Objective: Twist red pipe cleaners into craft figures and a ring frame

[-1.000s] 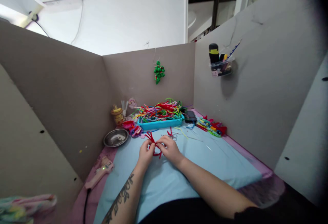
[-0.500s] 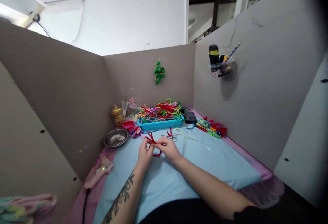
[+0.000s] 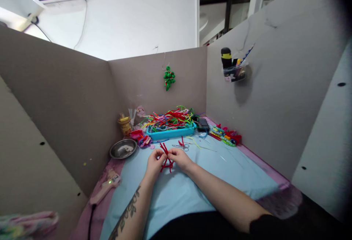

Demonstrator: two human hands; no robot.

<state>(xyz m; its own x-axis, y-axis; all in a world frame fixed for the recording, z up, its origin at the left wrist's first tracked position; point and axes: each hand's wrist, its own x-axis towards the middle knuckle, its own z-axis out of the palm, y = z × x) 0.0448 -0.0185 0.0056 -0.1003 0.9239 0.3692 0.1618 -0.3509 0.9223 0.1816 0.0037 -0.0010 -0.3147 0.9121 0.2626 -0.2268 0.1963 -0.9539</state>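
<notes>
Red pipe cleaners (image 3: 165,165) are pinched between both hands above the blue cloth, their ends sticking out above and below the fingers. My left hand (image 3: 156,161) is closed on them from the left. From the other side my right hand (image 3: 178,158) grips the same bunch, its fingertips close to the left ones. How the strands cross between the fingers is partly hidden. Just beyond the right hand lies a pair of scissors (image 3: 183,147), with a short red piece (image 3: 181,141) beside it.
A blue tray (image 3: 172,134) heaped with coloured pipe cleaners stands at the back. To the left are a metal bowl (image 3: 123,149) and a pink glue gun (image 3: 106,188) with a cord. Finished colourful pieces (image 3: 227,135) lie back right. Grey panels (image 3: 154,82) enclose the table.
The hands have turned the red pipe cleaners, so the strands now spread more upright above and below the fingers. The scissors show more fully. The view has shifted slightly.
</notes>
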